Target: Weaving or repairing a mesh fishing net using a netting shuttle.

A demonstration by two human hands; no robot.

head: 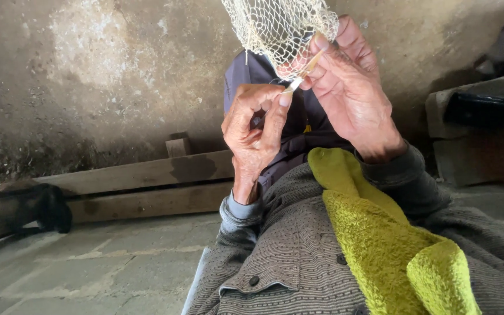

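Hanging net: a pale mesh net (278,26) is seen at the top of the view, its lower end gathered at the fingers of both hands.
Right hand: the right hand (351,93) is raised just under the net; the fingers are bent and closed around a thin pale needle (305,70), which is pinched between the thumb and the first fingers. The lower edge of the net is touched by the fingertips.
Left hand: the left hand (255,128) is held just below and beside the right one; it is curled almost to a fist, and the lower tip of the needle is met by its thumb and forefinger. Whether a thread is also gripped cannot be told.
Needle: it is tilted, with the upper end inside the mesh and the lower end between the two hands.
Clothing: a grey patterned coat (287,262) with buttons is worn, and a yellow-green cloth (380,245) lies over the chest.
Background: a rough wall (88,76), wooden planks (147,186) at its foot and a stone floor (88,262) are seen.
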